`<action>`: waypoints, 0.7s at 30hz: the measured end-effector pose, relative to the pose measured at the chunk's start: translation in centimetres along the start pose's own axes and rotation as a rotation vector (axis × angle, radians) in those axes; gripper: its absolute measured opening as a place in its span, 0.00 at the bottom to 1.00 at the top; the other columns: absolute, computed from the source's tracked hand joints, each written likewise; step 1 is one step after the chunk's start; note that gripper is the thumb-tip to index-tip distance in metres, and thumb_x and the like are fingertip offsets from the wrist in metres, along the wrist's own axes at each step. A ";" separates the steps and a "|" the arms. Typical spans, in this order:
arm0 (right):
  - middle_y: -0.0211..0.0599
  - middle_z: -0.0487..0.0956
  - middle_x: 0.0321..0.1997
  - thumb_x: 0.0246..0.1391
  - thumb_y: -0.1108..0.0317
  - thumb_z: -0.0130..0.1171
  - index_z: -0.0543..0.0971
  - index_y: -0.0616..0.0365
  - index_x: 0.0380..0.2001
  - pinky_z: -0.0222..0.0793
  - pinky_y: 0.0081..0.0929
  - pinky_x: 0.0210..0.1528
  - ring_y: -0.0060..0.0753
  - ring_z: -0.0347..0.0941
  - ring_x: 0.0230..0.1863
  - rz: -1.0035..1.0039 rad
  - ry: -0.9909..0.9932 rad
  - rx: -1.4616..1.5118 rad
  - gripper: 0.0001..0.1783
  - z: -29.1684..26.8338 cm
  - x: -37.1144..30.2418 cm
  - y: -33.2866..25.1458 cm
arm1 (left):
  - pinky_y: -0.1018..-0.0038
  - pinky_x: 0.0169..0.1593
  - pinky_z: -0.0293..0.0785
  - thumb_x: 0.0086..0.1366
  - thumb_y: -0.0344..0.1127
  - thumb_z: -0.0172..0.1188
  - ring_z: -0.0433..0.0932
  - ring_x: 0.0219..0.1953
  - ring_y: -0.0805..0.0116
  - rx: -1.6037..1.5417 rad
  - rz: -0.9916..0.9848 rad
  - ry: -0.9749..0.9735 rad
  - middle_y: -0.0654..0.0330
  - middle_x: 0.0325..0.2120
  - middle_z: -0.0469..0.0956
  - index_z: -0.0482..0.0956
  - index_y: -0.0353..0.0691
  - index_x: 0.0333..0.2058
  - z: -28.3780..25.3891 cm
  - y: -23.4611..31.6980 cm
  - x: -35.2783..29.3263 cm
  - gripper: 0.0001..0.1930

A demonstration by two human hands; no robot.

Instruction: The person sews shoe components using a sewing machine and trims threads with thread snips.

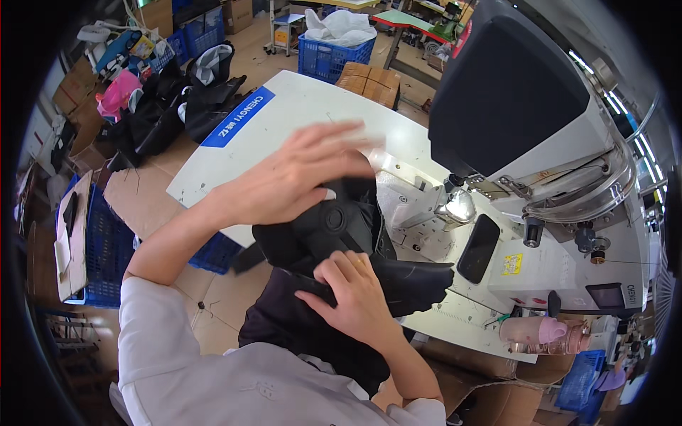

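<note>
A black moulded piece [341, 227] with a round boss lies at the near edge of the white machine table [284, 113]. My left hand [298, 174] rests flat on its upper part, fingers spread and slightly blurred. My right hand [352, 287] grips the lower edge of the piece, thumb on top. To the right of my hands stands the metal needle head [458, 206] of a large white sewing machine [568, 142]. Part of the black piece hangs off the table toward my lap.
A black phone [478, 248] lies on the table by the machine base. A pink bottle [533, 332] lies at the table's right edge. Blue crates [334, 57], cardboard boxes [369, 79] and a heap of black parts [177, 99] stand on the floor.
</note>
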State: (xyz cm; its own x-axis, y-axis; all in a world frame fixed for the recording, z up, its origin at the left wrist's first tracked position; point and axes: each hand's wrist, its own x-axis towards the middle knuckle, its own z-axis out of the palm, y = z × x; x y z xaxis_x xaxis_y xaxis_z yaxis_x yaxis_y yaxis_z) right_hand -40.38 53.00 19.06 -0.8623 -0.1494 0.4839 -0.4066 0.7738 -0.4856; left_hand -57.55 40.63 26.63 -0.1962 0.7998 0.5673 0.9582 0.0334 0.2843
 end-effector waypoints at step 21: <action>0.31 0.81 0.36 0.52 0.69 0.69 0.77 0.64 0.48 0.71 0.15 0.37 0.14 0.75 0.34 0.711 0.425 0.970 0.21 -8.3 -4.1 7.2 | 0.79 0.44 0.72 0.69 0.38 0.58 0.76 0.39 0.78 -1.269 -0.624 -0.072 0.63 0.37 0.80 0.79 0.32 0.43 11.1 0.0 6.7 0.14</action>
State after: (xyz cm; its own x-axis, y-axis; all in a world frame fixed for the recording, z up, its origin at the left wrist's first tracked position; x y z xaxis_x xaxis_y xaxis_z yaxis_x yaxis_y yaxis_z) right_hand -37.23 64.27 19.59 -0.8887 0.4585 0.0065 -0.1050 -0.1898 -0.9762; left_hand -56.58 52.69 21.87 -0.4637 0.8838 0.0626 -0.1236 -0.1345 0.9832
